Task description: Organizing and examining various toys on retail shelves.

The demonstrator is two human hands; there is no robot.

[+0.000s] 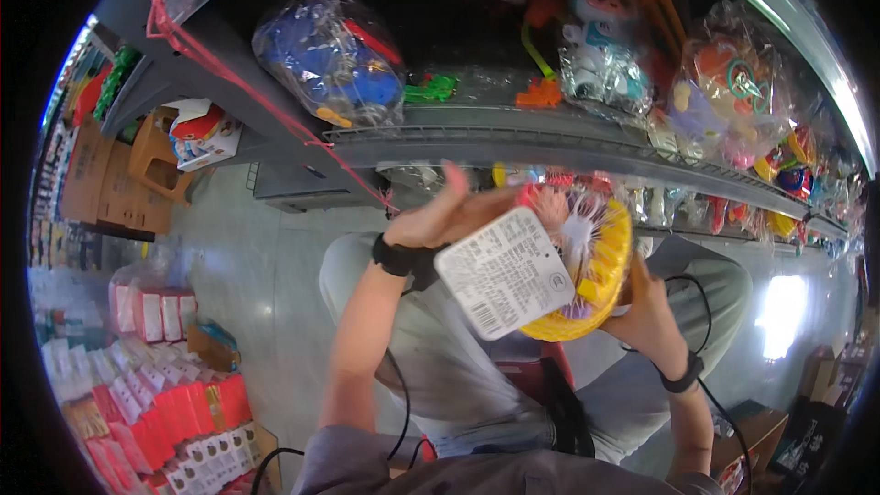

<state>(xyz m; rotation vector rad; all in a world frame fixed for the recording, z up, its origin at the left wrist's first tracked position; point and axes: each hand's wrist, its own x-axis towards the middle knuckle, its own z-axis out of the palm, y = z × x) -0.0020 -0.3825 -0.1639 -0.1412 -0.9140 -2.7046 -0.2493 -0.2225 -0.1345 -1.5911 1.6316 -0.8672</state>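
Observation:
A yellow plastic basket [612, 254] of small toys, wrapped in clear film, is tilted above my lap. My right hand [643, 309] grips its right side, with the fingers partly hidden behind it. A white rounded card tag [505, 273] with printed writing and a barcode hangs over the basket's left part. My left hand [447, 213] is at the basket's upper left, blurred, its thumb raised; its fingertips are hidden behind the card and the basket, so its contact is unclear.
Ahead, a metal shelf [481, 144] with a wire lip holds bagged toys, among them a blue one [323, 55] and a white doll-like figure [605, 48]. A pink string [234, 79] runs down its left side. Red and white packets [179, 405] stand at lower left; cardboard boxes [749, 433] lie at lower right.

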